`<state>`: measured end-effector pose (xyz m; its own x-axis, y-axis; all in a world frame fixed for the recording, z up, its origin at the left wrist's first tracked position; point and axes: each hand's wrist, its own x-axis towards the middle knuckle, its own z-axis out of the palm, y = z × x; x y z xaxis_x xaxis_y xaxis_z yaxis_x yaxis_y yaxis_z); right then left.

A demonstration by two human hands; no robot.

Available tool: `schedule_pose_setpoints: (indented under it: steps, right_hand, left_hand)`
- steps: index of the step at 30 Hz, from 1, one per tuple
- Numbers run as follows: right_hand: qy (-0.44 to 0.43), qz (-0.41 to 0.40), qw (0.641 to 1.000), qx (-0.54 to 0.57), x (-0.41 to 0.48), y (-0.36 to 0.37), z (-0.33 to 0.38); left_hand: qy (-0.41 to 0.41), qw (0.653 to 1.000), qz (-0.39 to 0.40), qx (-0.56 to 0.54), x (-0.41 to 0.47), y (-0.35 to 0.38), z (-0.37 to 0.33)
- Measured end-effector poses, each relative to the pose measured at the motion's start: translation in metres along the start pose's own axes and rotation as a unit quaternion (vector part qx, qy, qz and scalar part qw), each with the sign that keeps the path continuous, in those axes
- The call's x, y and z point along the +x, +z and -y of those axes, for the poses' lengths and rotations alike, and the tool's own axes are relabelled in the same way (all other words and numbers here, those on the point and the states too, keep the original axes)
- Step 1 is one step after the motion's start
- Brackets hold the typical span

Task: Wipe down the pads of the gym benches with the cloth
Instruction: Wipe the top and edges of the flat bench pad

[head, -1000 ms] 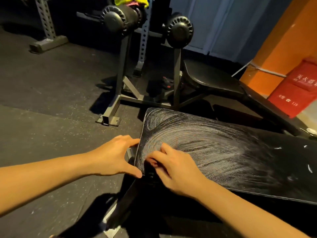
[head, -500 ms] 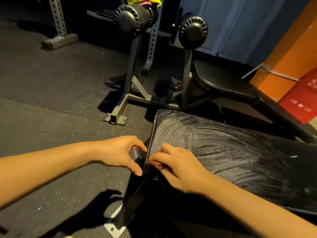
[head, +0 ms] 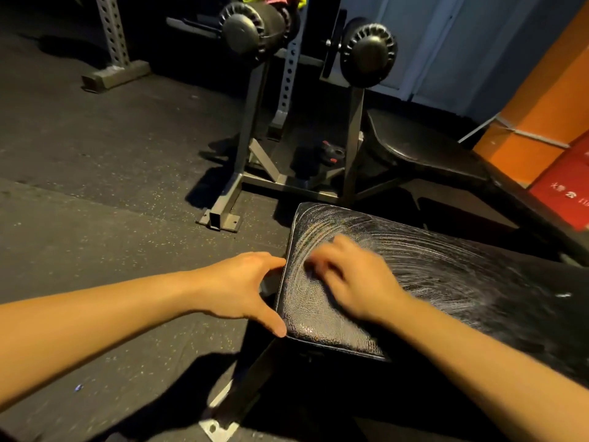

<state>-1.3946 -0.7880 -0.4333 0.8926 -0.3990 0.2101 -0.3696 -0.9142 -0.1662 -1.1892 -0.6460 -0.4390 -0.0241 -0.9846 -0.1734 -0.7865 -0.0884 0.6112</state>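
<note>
Dark gym floor (head: 95,218) around; left grip (head: 239,288) clasps the bench pad (head: 446,282) end, right grip (head: 353,279) blurred, hold unclear; better to wipe with overlapping strokes.

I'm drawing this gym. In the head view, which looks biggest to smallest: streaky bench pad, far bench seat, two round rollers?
1. Streaky bench pad, helped by being nearest.
2. Far bench seat.
3. Left roller and right roller look alike: tied.

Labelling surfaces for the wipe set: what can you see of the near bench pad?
The bench pad is black, grained like leather, with rounded corners. It lies about level, its top smeared with whitish curved streaks. The left hand holds its end edge, thumb at the near corner; the right hand rests on top, blurred, its grip unclear.
</note>
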Motion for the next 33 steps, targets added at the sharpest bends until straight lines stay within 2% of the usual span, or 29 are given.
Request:
schedule_pose_setpoints:
  steps: [3, 5, 7, 9, 11, 12, 14, 16, 17, 19, 20, 22, 25, 27, 28, 30, 33]
  right_hand:
    - [0.186, -0.048, 0.981, -0.031, 0.072, 0.000, -0.039]
    - [0.222, -0.069, 0.972, -0.031, 0.096, 0.008, -0.035]
    - [0.162, -0.061, 0.985, -0.002, 0.092, 0.019, -0.010]
    - [0.027, -0.026, 0.999, 0.036, 0.059, 0.024, 0.015]
    - [-0.009, -0.003, 1.000, 0.022, 0.022, 0.020, 0.001]
    - [0.026, -0.032, 0.999, 0.003, 0.008, 0.013, -0.022]
    - [0.200, -0.088, 0.975, -0.042, -0.021, -0.008, -0.082]
    - [0.393, -0.114, 0.909, -0.080, -0.055, -0.032, -0.136]
    - [0.461, -0.120, 0.874, -0.093, -0.068, -0.040, -0.151]
    - [0.533, -0.123, 0.831, -0.098, -0.066, -0.043, -0.140]
    - [0.528, -0.124, 0.835, -0.095, -0.058, -0.039, -0.121]
    - [0.451, -0.133, 0.880, -0.069, -0.035, -0.021, -0.067]
    - [0.209, -0.082, 0.974, -0.036, -0.024, 0.012, 0.046]
    - [0.108, -0.048, 0.993, -0.014, -0.049, 0.016, 0.077]
    - [0.106, -0.048, 0.993, -0.015, -0.065, 0.012, 0.066]
    - [0.212, -0.069, 0.974, -0.049, -0.097, -0.007, 0.018]
    - [0.428, -0.088, 0.895, -0.093, -0.139, -0.039, -0.063]
  left_hand:
    - [0.001, 1.000, 0.006, 0.007, 0.000, 0.000, -0.001]
    - [-0.001, 1.000, 0.008, 0.012, -0.001, -0.001, -0.004]
    - [-0.006, 1.000, 0.008, 0.019, -0.001, 0.000, -0.004]
    - [-0.006, 1.000, 0.008, 0.023, 0.000, -0.001, -0.004]
    - [-0.006, 0.999, 0.008, 0.033, 0.001, -0.002, -0.005]
    - [-0.010, 0.999, 0.010, 0.038, 0.001, -0.001, -0.006]
    - [-0.019, 0.999, 0.017, 0.034, 0.000, 0.000, -0.007]
    - [-0.024, 0.999, 0.022, 0.016, 0.000, 0.000, -0.012]
    - [-0.028, 0.999, 0.024, 0.004, 0.000, 0.002, -0.015]
    - [-0.037, 0.999, 0.017, -0.015, 0.003, 0.005, -0.022]
    - [-0.039, 0.999, 0.011, -0.015, 0.004, 0.008, -0.027]
    - [-0.044, 0.999, 0.002, 0.029, 0.007, 0.015, -0.035]
    - [-0.043, 0.997, -0.019, 0.065, 0.006, 0.020, -0.038]
    - [-0.031, 0.997, -0.027, 0.069, 0.005, 0.021, -0.037]
    - [-0.036, 0.996, -0.027, 0.071, 0.004, 0.021, -0.036]
    - [-0.060, 0.995, -0.020, 0.072, 0.003, 0.021, -0.035]
    - [-0.085, 0.994, 0.003, 0.072, 0.003, 0.019, -0.037]
